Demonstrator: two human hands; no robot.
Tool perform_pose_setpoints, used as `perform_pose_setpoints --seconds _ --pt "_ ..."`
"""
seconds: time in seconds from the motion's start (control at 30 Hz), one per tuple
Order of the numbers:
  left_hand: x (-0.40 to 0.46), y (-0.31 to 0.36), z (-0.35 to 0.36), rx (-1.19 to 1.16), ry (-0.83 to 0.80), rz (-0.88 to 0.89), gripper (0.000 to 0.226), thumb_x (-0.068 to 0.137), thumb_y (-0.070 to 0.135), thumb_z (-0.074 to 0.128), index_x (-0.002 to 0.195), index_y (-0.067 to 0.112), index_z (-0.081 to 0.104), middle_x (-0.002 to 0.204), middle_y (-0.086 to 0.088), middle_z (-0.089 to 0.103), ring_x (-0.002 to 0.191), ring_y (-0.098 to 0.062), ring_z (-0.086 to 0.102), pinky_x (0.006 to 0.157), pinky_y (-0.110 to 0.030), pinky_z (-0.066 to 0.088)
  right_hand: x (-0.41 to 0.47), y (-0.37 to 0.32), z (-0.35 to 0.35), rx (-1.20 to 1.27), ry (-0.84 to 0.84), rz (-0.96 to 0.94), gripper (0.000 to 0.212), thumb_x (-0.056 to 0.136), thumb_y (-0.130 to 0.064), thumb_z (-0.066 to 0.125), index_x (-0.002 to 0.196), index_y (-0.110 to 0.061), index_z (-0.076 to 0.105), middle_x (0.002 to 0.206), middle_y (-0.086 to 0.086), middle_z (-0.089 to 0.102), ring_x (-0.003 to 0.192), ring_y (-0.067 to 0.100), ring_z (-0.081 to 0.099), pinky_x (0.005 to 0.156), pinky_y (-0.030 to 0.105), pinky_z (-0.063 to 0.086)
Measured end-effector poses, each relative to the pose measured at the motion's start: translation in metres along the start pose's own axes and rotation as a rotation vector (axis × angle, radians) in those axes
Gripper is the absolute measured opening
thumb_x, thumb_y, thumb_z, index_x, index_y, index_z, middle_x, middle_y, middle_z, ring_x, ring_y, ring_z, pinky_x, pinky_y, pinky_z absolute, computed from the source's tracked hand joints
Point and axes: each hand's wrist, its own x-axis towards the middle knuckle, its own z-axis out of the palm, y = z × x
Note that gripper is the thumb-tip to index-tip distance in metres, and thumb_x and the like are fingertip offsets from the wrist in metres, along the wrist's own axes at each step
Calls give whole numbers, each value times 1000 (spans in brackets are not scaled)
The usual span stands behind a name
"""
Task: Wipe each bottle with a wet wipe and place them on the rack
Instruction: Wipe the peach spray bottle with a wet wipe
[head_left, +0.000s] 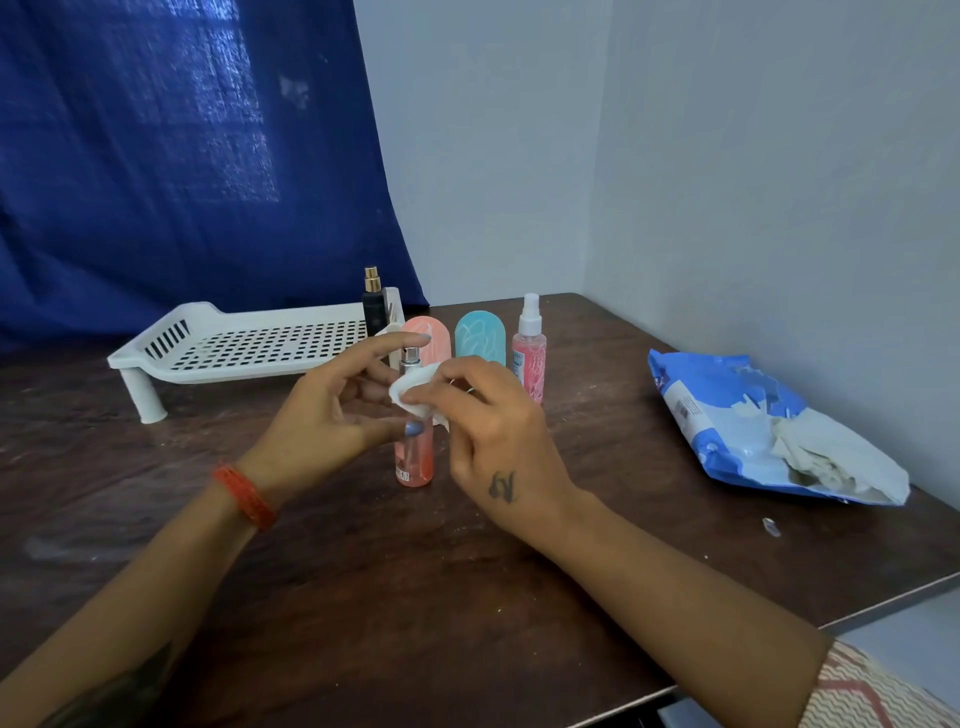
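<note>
Right now the person is wiping a small pink bottle (415, 457), which is standing on the brown table (363, 571) between the two hands.

To do this step well, I think the left hand should be keeping the bottle from tipping while the right hand is rubbing the wipe all the way round, top to bottom. The shiny sprayer at the top is thin, so a soft rub is best there.

The left hand (332, 410) is curling round the bottle from its side. Its thumb is lying on the front of the bottle and one finger is reaching over the top. The other fingers are half bent and loose. A red band (244, 496) is sitting on that wrist.

The right hand (488, 421) is pinching a white wet wipe (415, 387) with bent fingers and pressing it against the upper part of the bottle, just under the sprayer.

Just behind the hands, more bottles are waiting on the table: a flat pink one (434, 338), a flat blue-green one (480, 338), and a pink spray bottle (530, 353) with a white top. They are standing close together.

Far off to the right of the right hand, the blue wipe pack (727, 415) is lying open with wipes poking out.

Behind the left hand, the white rack (234, 343) is standing on its legs. One dark bottle (374, 306) with a gold top is already standing at the rack's right end. A blue curtain (182, 156) is hanging behind it all.
</note>
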Motion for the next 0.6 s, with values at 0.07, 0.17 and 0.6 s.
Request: perform_pose_setpoints --seconds 0.07,0.17,0.6 --pt "0 -1 -2 -5 -7 -8 71 67 -9 74 119 36 55 92 -1 64 91 -16 66 77 -24 56 -1 2 1 83 33 48 34 86 -19 43 99 -5 70 99 10 66 95 18 60 85 22 49" --pt "0 0 -4 9 -16 -21 72 68 -12 72 121 34 54 97 -9 60 92 -15 66 75 -19 55 -1 7 4 133 62 129 23 86 -13 50 96 -6 70 97 8 68 94 15 62 84 17 48" --pt "2 -1 -4 -32 -76 -41 71 69 -4 76 120 38 52 101 -5 63 98 -15 66 91 -37 53 -1 11 3 132 180 115 19 82 1 59 97 -4 70 97 9 67 95 12 59 86 13 46"
